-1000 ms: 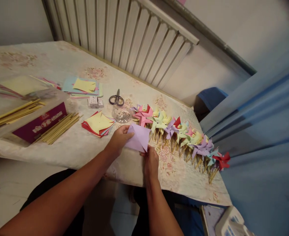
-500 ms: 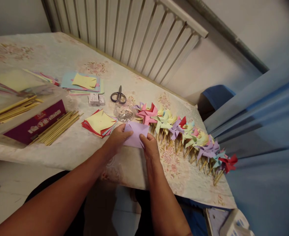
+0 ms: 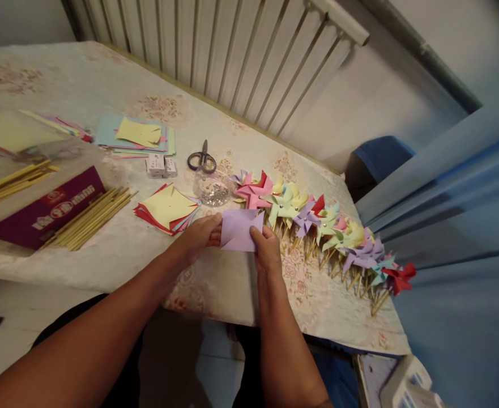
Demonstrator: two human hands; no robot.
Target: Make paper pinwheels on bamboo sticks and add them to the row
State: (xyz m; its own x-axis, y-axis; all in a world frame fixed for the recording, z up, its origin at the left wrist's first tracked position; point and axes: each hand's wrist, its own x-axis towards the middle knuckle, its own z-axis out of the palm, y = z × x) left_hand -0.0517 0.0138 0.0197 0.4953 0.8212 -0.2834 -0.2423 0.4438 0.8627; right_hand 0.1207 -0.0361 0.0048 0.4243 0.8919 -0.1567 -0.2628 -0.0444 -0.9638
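A square of purple paper (image 3: 239, 229) with slits cut in from its corners is held up over the near part of the table. My right hand (image 3: 268, 249) pinches its right edge, thumb on the front face and fingers behind. At the paper's left edge is my left hand (image 3: 202, 233), its thumb off the sheet and apart from the fingers. The left fingertips reach the edge or just behind it; whether they touch is unclear. Left of the hands lies a stack of cut paper squares (image 3: 168, 208), yellow on top. Behind them sits a clear container of small shiny pins (image 3: 214, 194).
Finished paper pinwheels (image 3: 304, 218) on sticks lie in a row to the right. Scissors (image 3: 202, 161), small white boxes (image 3: 161, 166) and more paper sheets (image 3: 134, 136) lie farther back. At left, a purple-labelled plastic package (image 3: 49, 209) stands by wooden sticks (image 3: 94, 218).
My left thumb has come off the front of the purple paper, and that hand has shifted to its left edge. My right hand still grips it. The view has shifted slightly.
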